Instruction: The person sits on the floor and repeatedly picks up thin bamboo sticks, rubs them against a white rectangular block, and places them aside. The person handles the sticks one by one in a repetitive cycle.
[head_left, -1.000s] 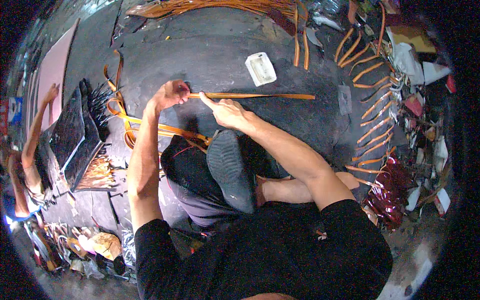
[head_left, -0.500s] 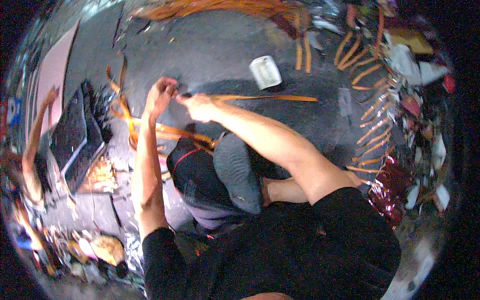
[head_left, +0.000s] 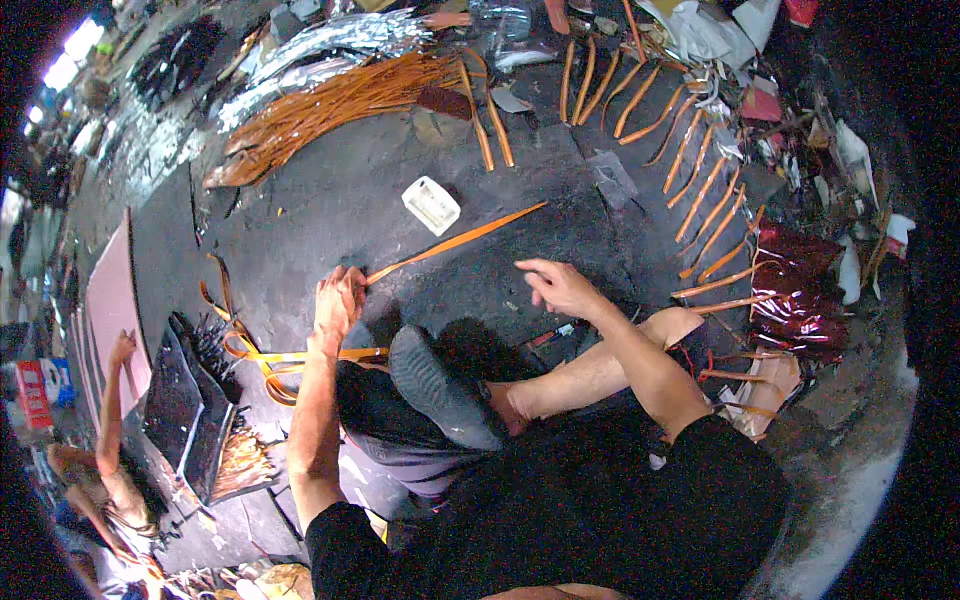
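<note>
My left hand (head_left: 342,300) is closed on the near end of a long, flat orange strip (head_left: 460,239), which runs away to the right across the dark floor. My right hand (head_left: 562,290) is off to the right, apart from the strip, with its index finger stretched out, the other fingers loosely bent and nothing seen in it. A small white rectangular dish (head_left: 431,206) sits just beyond the strip. Left of my left hand, more orange strips (head_left: 240,345) lie looped, some passing behind my forearm. A slim tool (head_left: 550,335), its kind unclear, lies below my right hand.
Orange strips (head_left: 708,190) fan out along the right, beside dark red shiny sheets (head_left: 797,295) and scraps. A big bundle of orange strips (head_left: 330,110) lies at the back. Another person's arm (head_left: 110,420) reaches over a pink board (head_left: 122,300) at left. My shoe (head_left: 435,385) is in front.
My hands, close together before, have come apart: the right hand has moved right, off the strip, while the left keeps hold. The view has also shifted.
</note>
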